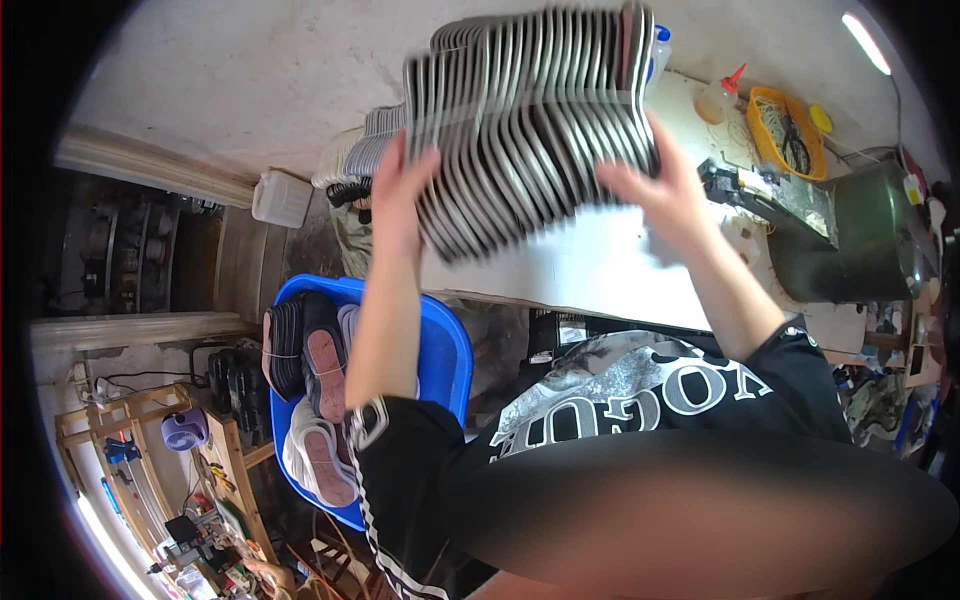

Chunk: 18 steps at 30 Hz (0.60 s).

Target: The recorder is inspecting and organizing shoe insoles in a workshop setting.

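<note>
A long row of dark shoe soles point(535, 150) with pale grey edges, pressed side by side, is held up over the white worktable point(600, 265). My left hand point(400, 190) clasps its left end, thumb on the near face. On the right end my right hand point(665, 185) grips the same stack, with the thumb bent over the soles. A band seems to run across the stack, and motion blurs its lower edge. Behind it, at the left, another pile of grey soles point(375, 140) is partly hidden by my left hand and the stack.
A blue tub point(455, 350) left of me holds several bundles of soles point(325, 365). On the table's right side are a yellow basket point(815, 160), a red-tipped bottle point(718, 98) and a dark machine point(750, 190). A white jerrycan point(282, 198) stands by the wall.
</note>
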{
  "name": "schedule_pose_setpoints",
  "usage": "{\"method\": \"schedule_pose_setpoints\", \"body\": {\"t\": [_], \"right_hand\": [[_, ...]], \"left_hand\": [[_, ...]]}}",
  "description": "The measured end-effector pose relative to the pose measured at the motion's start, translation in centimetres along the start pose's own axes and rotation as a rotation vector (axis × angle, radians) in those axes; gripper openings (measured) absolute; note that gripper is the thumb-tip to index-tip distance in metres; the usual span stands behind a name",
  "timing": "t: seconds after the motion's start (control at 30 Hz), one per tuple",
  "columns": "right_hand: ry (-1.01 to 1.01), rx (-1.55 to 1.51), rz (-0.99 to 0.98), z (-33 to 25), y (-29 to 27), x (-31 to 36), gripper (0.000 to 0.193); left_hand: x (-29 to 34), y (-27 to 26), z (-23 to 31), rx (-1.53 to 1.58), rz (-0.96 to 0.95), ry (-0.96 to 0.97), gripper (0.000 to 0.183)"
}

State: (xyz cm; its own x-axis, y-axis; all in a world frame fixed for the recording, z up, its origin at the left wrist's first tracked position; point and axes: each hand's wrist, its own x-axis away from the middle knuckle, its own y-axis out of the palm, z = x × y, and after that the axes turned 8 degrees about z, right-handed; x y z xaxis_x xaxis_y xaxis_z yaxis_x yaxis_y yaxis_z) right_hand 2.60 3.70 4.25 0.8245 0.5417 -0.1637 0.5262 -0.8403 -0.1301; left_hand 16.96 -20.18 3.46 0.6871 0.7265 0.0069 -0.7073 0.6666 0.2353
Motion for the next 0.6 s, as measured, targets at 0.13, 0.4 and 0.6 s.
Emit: {"method": "schedule_pose_setpoints", "body": {"t": [0.13,0.4,0.6], "right_hand": [[-0.116,0.391,0.273,-0.5,2.3,-12.1,0.097],[-0.401,0.717,0.197,7.5,4.1,-16.5,0.091],[-0.68,0.524,-0.203,1.6,9.9,-3.7,0.071]], "left_hand": [[-14.2,0.9,2.8,-0.025,-0.029,0.074,0.05],[-6.2,-4.4,-6.5,-0.506,0.184,0.302,0.094],[17.9,-17.3,-5.1,-1.116,0.639,0.528,0.051]]}}
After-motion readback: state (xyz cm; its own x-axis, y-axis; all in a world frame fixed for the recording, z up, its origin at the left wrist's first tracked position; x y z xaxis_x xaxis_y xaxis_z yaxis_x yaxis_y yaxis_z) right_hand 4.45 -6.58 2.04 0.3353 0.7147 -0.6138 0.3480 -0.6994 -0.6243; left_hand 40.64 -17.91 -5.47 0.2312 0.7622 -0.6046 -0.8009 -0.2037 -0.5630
